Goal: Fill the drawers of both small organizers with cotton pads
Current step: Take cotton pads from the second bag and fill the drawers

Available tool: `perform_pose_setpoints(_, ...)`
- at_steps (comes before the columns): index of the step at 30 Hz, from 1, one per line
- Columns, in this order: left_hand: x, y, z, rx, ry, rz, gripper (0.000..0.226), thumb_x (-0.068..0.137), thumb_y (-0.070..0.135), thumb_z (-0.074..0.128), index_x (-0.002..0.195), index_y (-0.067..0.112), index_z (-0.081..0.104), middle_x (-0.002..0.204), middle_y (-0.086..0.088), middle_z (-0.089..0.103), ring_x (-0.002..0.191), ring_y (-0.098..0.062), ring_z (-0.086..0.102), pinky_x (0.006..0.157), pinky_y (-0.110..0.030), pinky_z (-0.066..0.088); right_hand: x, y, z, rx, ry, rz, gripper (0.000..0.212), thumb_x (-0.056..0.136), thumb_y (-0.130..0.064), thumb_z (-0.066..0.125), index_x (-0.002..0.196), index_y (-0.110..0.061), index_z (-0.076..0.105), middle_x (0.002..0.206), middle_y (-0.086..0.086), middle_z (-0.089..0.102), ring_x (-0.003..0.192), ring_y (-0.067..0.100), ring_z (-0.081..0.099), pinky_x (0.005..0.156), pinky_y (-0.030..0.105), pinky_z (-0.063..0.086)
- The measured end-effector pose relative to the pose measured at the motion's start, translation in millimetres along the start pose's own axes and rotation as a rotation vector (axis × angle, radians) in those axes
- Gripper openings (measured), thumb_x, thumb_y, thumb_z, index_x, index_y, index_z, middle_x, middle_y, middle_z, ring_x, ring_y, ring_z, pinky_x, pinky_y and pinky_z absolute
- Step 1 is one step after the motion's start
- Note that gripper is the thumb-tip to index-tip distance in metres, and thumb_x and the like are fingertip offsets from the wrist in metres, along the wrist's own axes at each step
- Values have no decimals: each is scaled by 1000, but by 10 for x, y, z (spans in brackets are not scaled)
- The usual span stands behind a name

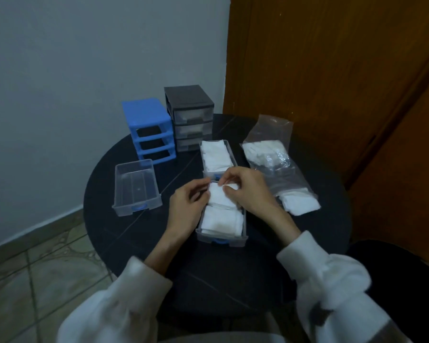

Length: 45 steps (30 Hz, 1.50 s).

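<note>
A clear drawer with a blue handle sits in front of me, its near half packed with white cotton pads. Over its far half, both hands hold a stack of pads: my left hand grips its left side and my right hand pinches its top right edge. Behind it lies a second clear drawer full of pads. An empty clear drawer lies to the left. The blue organizer stands with three open slots. The black organizer beside it has its drawers in.
Two clear plastic bags hold more pads on the right: one at the back, another nearer. Everything sits on a round black table. A wooden door stands at the right, a grey wall behind, tiled floor at the left.
</note>
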State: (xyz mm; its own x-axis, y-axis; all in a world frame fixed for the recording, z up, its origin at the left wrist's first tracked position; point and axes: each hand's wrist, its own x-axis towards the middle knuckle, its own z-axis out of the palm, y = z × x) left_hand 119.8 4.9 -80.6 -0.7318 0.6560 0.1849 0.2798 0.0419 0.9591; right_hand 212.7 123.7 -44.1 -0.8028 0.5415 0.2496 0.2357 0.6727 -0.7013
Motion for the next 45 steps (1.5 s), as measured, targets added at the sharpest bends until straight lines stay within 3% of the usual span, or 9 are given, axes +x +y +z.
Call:
perform_pose_setpoints(3, -1, 9, 9, -10, 12, 2, 30, 86, -5, 58, 114, 6, 64, 103, -1, 66, 92, 2, 60, 82, -7, 47, -24, -8, 11, -171, -7, -87, 21, 79, 2, 58, 85, -14, 71, 91, 1, 66, 89, 13, 59, 78, 24, 45)
perform_pose_setpoints(8, -36, 31, 31, 34, 39, 35, 30, 87, -2, 58, 112, 12, 65, 99, 9, 64, 91, 8, 58, 81, -3, 45, -108, -53, -23, -337, 10, -205, 18, 88, -7, 56, 97, -12, 70, 103, 1, 64, 100, 13, 48, 75, 13, 27)
perform_pose_setpoints(15, -44, 40, 35, 98, 50, 44, 31, 87, 0, 58, 114, 14, 65, 104, 7, 64, 96, 0, 59, 90, -9, 44, -252, -105, -44, -373, -139, -197, 31, 91, -18, 55, 121, -14, 59, 122, 2, 58, 115, 15, 50, 93, 35, 45)
perform_pose_setpoints(23, -34, 45, 23, 143, 31, 57, 32, 87, 3, 60, 115, 15, 64, 107, 8, 63, 101, -3, 58, 87, -6, 43, -255, -109, -52, -373, -194, -158, 30, 92, -20, 53, 121, -17, 60, 123, 0, 58, 113, 15, 53, 92, 31, 45)
perform_pose_setpoints(27, 32, 116, -19, 116, 59, 74, 30, 85, 4, 64, 113, 16, 66, 108, 5, 66, 102, -5, 61, 88, -10, 45, -350, -71, -236, -229, -83, -133, 22, 90, -15, 57, 109, -19, 65, 108, -5, 64, 89, 6, 56, 79, 23, 47)
perform_pose_setpoints(33, 57, 536, 210, 132, -63, 231, 29, 87, 3, 59, 105, 26, 65, 99, 23, 59, 96, 14, 53, 83, 2, 36, -662, 186, -709, -253, 117, -42, 16, 89, -14, 58, 101, -22, 64, 99, -11, 60, 87, 0, 56, 75, 15, 46)
perform_pose_setpoints(36, 62, 697, 481, 205, -178, 317, 27, 85, 3, 59, 104, 21, 67, 103, 13, 63, 94, 9, 54, 82, 3, 33, -795, 399, -903, -320, 200, 39, 13, 88, -14, 60, 94, -24, 64, 91, -11, 60, 81, 0, 56, 71, 22, 48)
perform_pose_setpoints(40, 66, 770, 793, 348, -348, 356, 31, 84, 4, 61, 112, 17, 64, 118, 2, 61, 108, -3, 52, 87, -6, 32, -934, 632, -1037, -354, 306, 163, 11, 82, -15, 63, 86, -26, 63, 85, -8, 62, 79, 10, 59, 71, 37, 51)
perform_pose_setpoints(45, 62, 687, 1045, 521, -466, 291, 45, 85, 10, 60, 128, 19, 53, 129, -6, 56, 119, -21, 51, 98, -36, 43, -988, 737, -937, -372, 320, 496, 22, 82, -46, 64, 88, -25, 62, 88, -7, 62, 86, 14, 59, 66, 29, 43)
